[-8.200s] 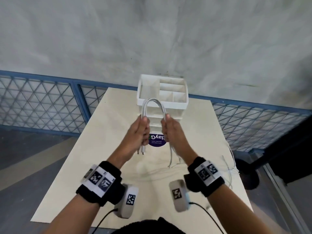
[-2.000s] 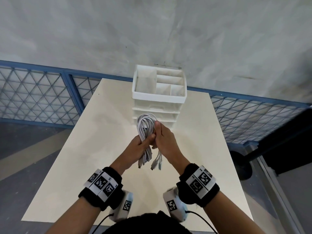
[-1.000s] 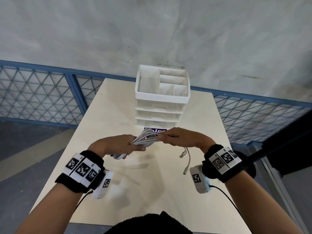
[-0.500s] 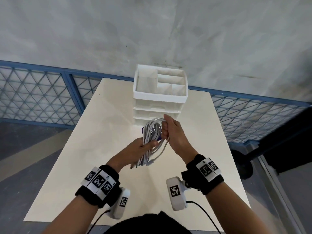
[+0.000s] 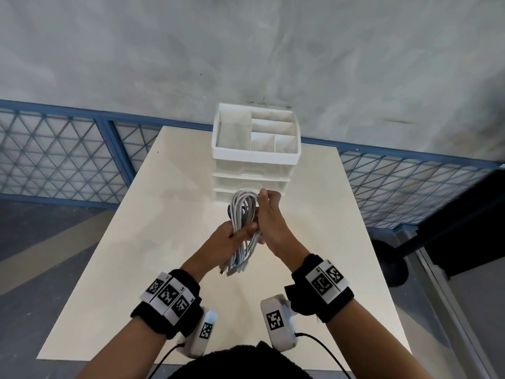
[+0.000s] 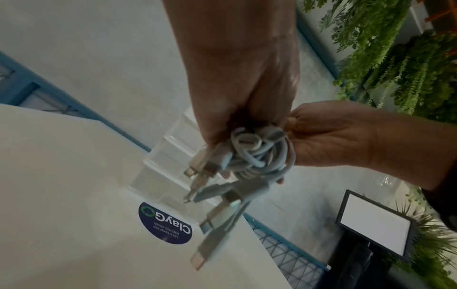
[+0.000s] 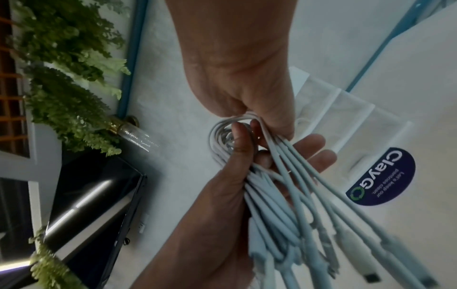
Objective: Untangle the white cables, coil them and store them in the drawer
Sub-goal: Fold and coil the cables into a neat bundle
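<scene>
A bundle of coiled white cables [image 5: 244, 214] hangs upright above the table, in front of the white drawer unit [image 5: 255, 160]. My left hand [image 5: 232, 237] grips the bundle's lower half, thumb across the strands. My right hand [image 5: 269, 212] holds the upper loop from the right. Several plug ends [image 5: 229, 270] dangle below the left hand. In the left wrist view the fingers of the left hand [image 6: 247, 121] wrap the cables [image 6: 259, 156]. The right wrist view shows the right hand [image 7: 242, 78] pinching the loops of the cables [image 7: 284, 195]. All three drawer fronts look shut.
The cream table [image 5: 136, 255] carries a round dark blue sticker [image 6: 165, 224] just in front of the drawer unit. The unit's top tray [image 5: 232, 132] has open compartments. A blue mesh railing [image 5: 54, 160] runs behind the table. A black stand [image 5: 393, 269] is at the right.
A second ago the bundle lay sideways between hands held apart. It now stands upright, with the hands close together and the loose ends gathered below.
</scene>
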